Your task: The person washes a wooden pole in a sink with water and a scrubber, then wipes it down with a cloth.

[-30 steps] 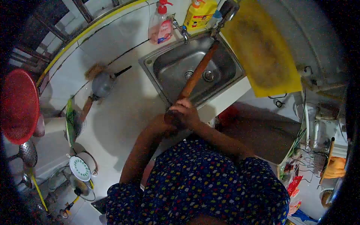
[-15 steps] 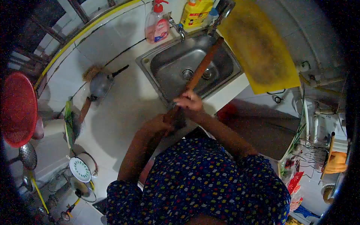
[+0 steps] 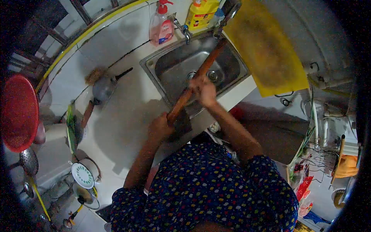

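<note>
head view: two bare hands hold one long brown wooden stick (image 3: 208, 62), and it slants across the sink (image 3: 168, 67). the far end of the stick is near the back right corner of the sink. the other end comes out past the near edge of the sink, toward the person.

the left hand (image 3: 160, 127) is curled round this near end, just outside the sink, over the white counter (image 3: 129, 116). the right hand (image 3: 205, 91) is higher up the stick, over the near edge of the sink. its fingers bend round the wood too, but they look blurry, so i cannot tell how tight they are. the two hands are apart, with a bit of stick showing between them. a dark patch (image 3: 182, 127) is beside the left hand, on the near side of the sink, and i cannot tell what it is.

behind the sink are a pink soap bottle (image 3: 161, 29), a yellow bottle (image 3: 200, 16) and a small tap (image 3: 187, 35). a big yellow sheet (image 3: 270, 54) is right of the sink. a gray pan (image 3: 103, 89) is left of the sink, and a red basket (image 3: 19, 112) is much farther left of it. the person's dotted blue shirt (image 3: 216, 181) is in front of the sink.
</note>
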Demonstrator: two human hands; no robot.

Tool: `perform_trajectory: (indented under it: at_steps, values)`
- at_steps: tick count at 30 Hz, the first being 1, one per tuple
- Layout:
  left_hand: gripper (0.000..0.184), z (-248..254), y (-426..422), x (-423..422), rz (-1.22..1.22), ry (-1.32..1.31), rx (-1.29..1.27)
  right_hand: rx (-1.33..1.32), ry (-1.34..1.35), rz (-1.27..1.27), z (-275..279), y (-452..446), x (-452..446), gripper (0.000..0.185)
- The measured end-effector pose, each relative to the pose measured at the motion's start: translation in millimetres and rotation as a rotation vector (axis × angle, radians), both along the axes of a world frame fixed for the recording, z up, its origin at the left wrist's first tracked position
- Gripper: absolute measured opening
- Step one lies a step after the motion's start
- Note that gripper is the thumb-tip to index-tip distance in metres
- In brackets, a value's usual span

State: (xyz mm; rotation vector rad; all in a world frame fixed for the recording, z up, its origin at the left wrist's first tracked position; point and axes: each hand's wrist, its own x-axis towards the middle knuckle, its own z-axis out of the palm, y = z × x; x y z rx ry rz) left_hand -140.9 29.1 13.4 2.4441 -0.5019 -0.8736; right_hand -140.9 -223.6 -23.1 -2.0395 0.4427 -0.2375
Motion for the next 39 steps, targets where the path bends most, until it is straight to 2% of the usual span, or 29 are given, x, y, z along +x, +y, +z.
perform_trajectory:
  at_steps: [1, 3, 5, 7, 8, 9, 10, 11, 14, 16, 19, 21, 22, 25, 27, 29, 32, 33, 36, 37, 39]
  values:
    - [0.041, -5.8, 2.6, -3.4, 0.000, 0.001, 0.000, -0.133, -0.045, -0.061, -0.6, -25.4, 13.5, 0.016]
    - [0.037, -7.0, 6.2, -4.9, -0.032, -0.057, -0.176, -0.432, -0.112, -0.074, 9.5, -40.2, 25.6, 0.019]
    - [0.037, 7.3, 3.4, -5.9, -0.008, -0.055, -0.110, -0.864, -0.263, -0.098, 8.7, -36.5, 27.6, 0.020]
    - [0.037, 26.9, -0.9, -2.7, 0.026, -0.058, -0.053, -0.636, -0.120, 0.061, 5.2, 9.6, 1.6, 0.017]
    - [0.034, 32.2, 0.0, -0.9, 0.034, -0.054, -0.031, -0.202, 0.080, -0.011, -48.5, 30.6, -9.0, 0.018]
    - [0.032, 34.4, 0.8, 0.4, 0.043, -0.052, -0.007, 0.024, 0.176, -0.030, -59.8, 39.0, -14.0, 0.018]
    - [0.032, 34.8, 0.3, 0.1, 0.047, -0.055, -0.006, 0.236, 0.274, -0.076, -41.0, 55.6, -14.1, 0.018]
    - [0.029, 35.2, -0.6, -2.2, 0.070, -0.062, -0.003, 0.008, 0.060, 0.081, -15.3, 51.1, -21.1, 0.016]
    - [0.024, 41.6, 2.0, -7.9, 0.080, -0.114, -0.025, -0.288, 0.001, 0.042, -4.2, -4.2, 5.9, 0.013]
    - [0.021, 41.3, 3.7, -8.3, 0.069, -0.168, -0.057, -0.177, 0.117, -0.057, 1.9, -24.5, 14.1, 0.013]
    - [0.020, 35.2, 9.5, -6.5, 0.044, -0.265, -0.116, -0.769, -0.037, -0.037, 3.6, -19.7, 7.7, 0.017]
    - [0.021, 37.6, 7.1, -4.4, 0.045, -0.168, -0.010, -0.301, 0.105, 0.039, -0.5, 29.6, -17.0, 0.016]
    - [0.021, 38.4, 6.1, -4.6, 0.045, -0.166, -0.009, -0.300, 0.108, 0.040, -1.0, 46.4, -26.8, 0.016]
    - [0.023, 38.8, 4.8, -7.0, 0.088, -0.073, -0.032, -0.208, -0.072, 0.252, 9.7, 57.8, -32.8, 0.012]
    - [0.025, 38.3, 5.6, -8.6, 0.075, -0.106, -0.099, -0.469, 0.046, 0.065, 28.1, 16.2, -5.2, 0.011]
    - [0.026, 38.3, 4.4, -8.5, 0.093, -0.128, -0.136, -0.622, -0.213, -0.062, 27.9, -15.2, 13.6, 0.011]
    - [0.026, 29.5, 2.9, -7.3, 0.094, -0.173, -0.158, -0.633, -0.269, -0.103, 22.1, -9.0, 15.8, 0.011]
    - [0.027, 23.8, 1.9, -5.6, 0.072, -0.202, -0.145, -0.469, -0.039, -0.083, 17.9, 11.6, 7.7, 0.012]
    - [0.026, 10.1, 2.1, -4.8, 0.006, -0.320, -0.147, -0.334, -0.103, 0.141, 10.8, 55.5, -18.5, 0.012]
    - [0.026, 13.5, 1.8, -4.7, -0.018, -0.359, -0.146, -0.284, -0.059, 0.135, 31.1, 59.8, -19.5, 0.011]
    - [0.025, 24.5, -1.2, -7.2, 0.044, -0.316, -0.064, -0.619, -0.233, 0.142, 8.2, 33.6, -10.4, 0.012]
